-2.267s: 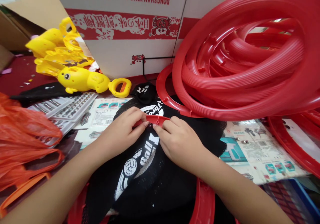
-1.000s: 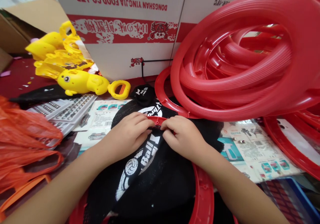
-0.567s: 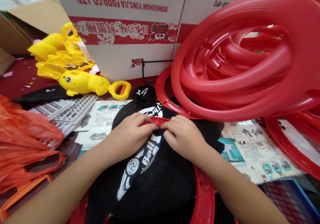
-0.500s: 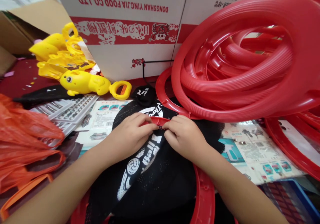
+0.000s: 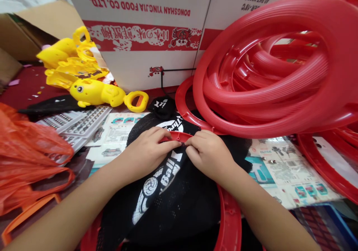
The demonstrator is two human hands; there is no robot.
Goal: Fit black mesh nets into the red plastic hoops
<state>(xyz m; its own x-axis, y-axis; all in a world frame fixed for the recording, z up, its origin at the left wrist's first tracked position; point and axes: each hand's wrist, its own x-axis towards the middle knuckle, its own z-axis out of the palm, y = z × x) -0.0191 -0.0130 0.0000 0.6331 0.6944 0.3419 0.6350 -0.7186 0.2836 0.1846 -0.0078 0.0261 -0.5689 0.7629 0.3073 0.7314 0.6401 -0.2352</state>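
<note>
Your left hand [image 5: 149, 154] has thumb and forefinger closed on the far edge of the black net [image 5: 192, 204], by the rim of a red ring [image 5: 231, 217]. Your right hand [image 5: 210, 154] pinches the same edge just beside it, fingers curled together; what lies under those fingertips is hidden. The net lies draped over the ring in front of you, and a short stretch of rim with a small peg [image 5: 178, 139] shows between your hands.

You appear to be working the edge at that peg, so it would help to hold the rim steady with the left and draw the mesh with the right in small, even pulls. Spread the strain over several holes; a hard tug on one could tear it.

The net looks soft and limp, finely holed, with white lettering printed across it. The ring looks like stiff, glossy plastic, its open side flat and studded. The stacked rings [image 5: 268, 90] at right show rounded, ribbed outer faces.
</note>
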